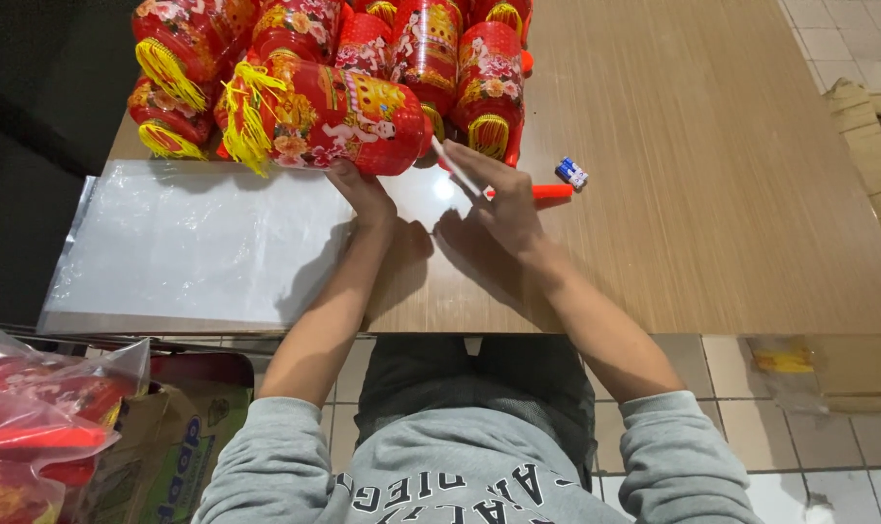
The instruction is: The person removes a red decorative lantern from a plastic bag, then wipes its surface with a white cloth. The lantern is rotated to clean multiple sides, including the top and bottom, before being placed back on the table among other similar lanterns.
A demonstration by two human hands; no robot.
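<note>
A red paper lantern (338,116) with flower prints and yellow tassels lies on its side on the wooden table (712,194). My left hand (363,194) grips its underside from below. My right hand (498,199) holds a thin white stick with a red handle (547,191) between its fingers; the stick's tip points to the lantern's right end. A small blue and white battery (571,173) lies just beyond the handle.
Several more red lanterns (421,49) are piled at the table's far edge. A clear plastic sheet (198,243) covers the table's left part. A cardboard box and plastic bags of red goods (42,427) stand on the floor at lower left.
</note>
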